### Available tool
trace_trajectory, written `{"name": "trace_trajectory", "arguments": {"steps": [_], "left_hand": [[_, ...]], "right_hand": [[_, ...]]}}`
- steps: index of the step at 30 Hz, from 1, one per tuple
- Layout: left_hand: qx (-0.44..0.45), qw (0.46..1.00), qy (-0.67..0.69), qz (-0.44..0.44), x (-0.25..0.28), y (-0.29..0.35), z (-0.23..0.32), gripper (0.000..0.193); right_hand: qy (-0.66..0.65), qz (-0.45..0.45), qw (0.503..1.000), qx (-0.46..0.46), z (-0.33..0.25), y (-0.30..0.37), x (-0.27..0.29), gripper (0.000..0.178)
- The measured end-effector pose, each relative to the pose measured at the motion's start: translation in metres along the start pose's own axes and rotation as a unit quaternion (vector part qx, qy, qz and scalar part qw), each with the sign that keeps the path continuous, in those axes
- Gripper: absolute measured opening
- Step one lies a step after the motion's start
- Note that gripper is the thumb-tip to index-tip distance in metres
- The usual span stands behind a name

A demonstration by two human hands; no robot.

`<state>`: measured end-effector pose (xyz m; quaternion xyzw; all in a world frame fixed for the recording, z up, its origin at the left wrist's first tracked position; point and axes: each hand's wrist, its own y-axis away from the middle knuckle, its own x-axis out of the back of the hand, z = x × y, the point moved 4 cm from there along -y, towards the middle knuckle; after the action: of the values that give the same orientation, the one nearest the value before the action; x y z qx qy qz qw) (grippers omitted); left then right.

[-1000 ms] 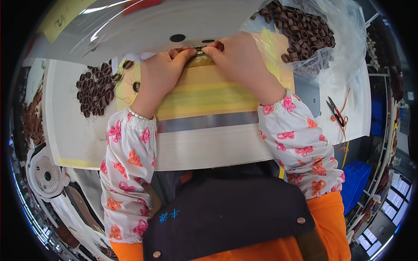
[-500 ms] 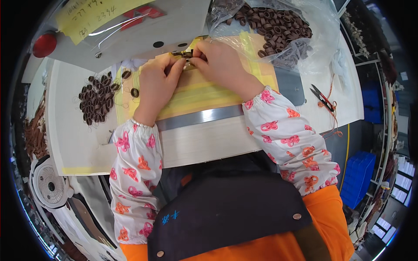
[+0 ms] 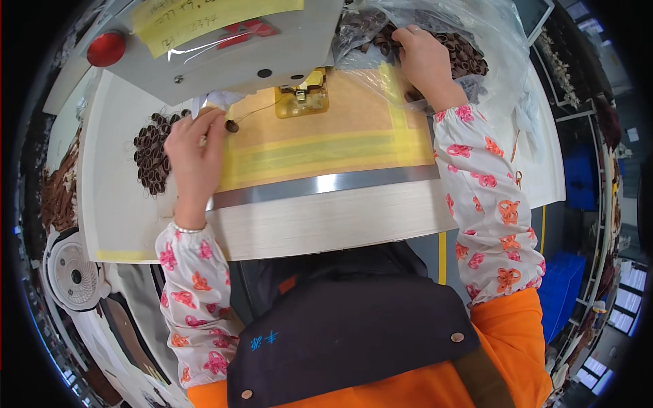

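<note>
My left hand (image 3: 194,149), slightly blurred, is raised beside a heap of small brown loops (image 3: 151,156), its fingers curled in and pressed together. Whatever they grip is hidden. Just right of its fingertips is a single brown loop (image 3: 232,126), from which a thin thread runs to the brass-coloured plate (image 3: 299,107) under the sewing machine (image 3: 211,54). On the right, my right hand (image 3: 427,64) reaches into a clear plastic bag (image 3: 367,75) of brown loops (image 3: 466,54). Its fingers are bent together at the loops; I cannot make out what is between them.
Yellow tape borders a tan work sheet (image 3: 320,139), with a metal strip (image 3: 326,183) along its front. A red button (image 3: 106,49) and a taped yellow note (image 3: 211,20) are on the machine. A white fan (image 3: 73,272) stands at the left, a blue crate (image 3: 564,289) at the right.
Both hands were together at the machine's plate and have parted. My left moved left toward the heap; my right moved right and away into the bag. The plate and thread now show.
</note>
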<state>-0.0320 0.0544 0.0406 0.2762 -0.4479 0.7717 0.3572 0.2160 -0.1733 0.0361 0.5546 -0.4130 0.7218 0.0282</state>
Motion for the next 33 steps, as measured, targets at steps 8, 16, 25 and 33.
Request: {"name": "trace_trajectory", "arguments": {"steps": [8,16,25,33], "left_hand": [[-0.013,0.998,0.001,-0.057,-0.074,-0.010,0.041,0.030],[-0.001,0.999,-0.011,-0.047,-0.064,-0.008,0.039,0.020],[0.132,0.921,0.328,-0.165,-0.065,-0.004,0.033,0.019],[0.056,0.938,0.227,-0.255,-0.064,-0.006,0.043,0.022]], "right_hand": [[-0.250,0.036,0.967,-0.036,-0.036,-0.002,0.016,0.020],[-0.696,-0.266,0.595,-0.302,-0.119,0.033,-0.001,0.018],[-0.727,-0.238,0.578,-0.284,-0.121,0.036,-0.002,0.018],[-0.620,-0.322,0.657,-0.283,-0.127,0.032,0.004,0.024]]}}
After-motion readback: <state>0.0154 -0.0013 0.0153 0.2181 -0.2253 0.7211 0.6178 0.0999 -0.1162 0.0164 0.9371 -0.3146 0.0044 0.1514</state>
